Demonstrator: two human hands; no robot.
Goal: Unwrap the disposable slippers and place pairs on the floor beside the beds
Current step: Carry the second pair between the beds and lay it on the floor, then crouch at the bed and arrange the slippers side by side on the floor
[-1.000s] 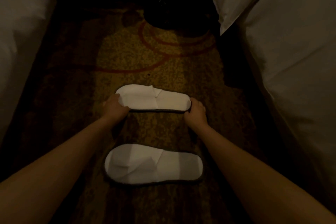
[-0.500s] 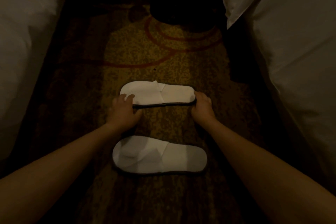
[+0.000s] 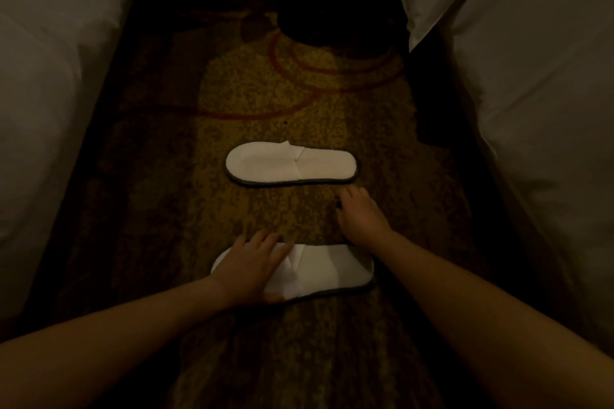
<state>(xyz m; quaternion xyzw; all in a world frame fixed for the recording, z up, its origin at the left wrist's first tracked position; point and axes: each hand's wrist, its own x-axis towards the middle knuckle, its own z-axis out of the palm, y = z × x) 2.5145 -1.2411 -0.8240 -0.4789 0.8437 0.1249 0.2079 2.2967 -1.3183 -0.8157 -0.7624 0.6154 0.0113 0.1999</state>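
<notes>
Two white flat slippers with dark-edged soles lie sideways and parallel on the patterned carpet (image 3: 186, 242) between two beds, one bed (image 3: 50, 109) at left, the other bed (image 3: 531, 126) at right. The far slipper (image 3: 292, 163) lies free, untouched. The left hand (image 3: 254, 267) rests open, fingers spread, flat on the toe end of the near slipper (image 3: 327, 271). The right hand (image 3: 360, 217) hovers open between the slippers, gripping nothing.

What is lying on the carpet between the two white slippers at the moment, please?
In the head view, only the right hand lies between the far slipper and the near slipper; the rest is bare patterned carpet. The left hand rests on the near slipper.
</notes>
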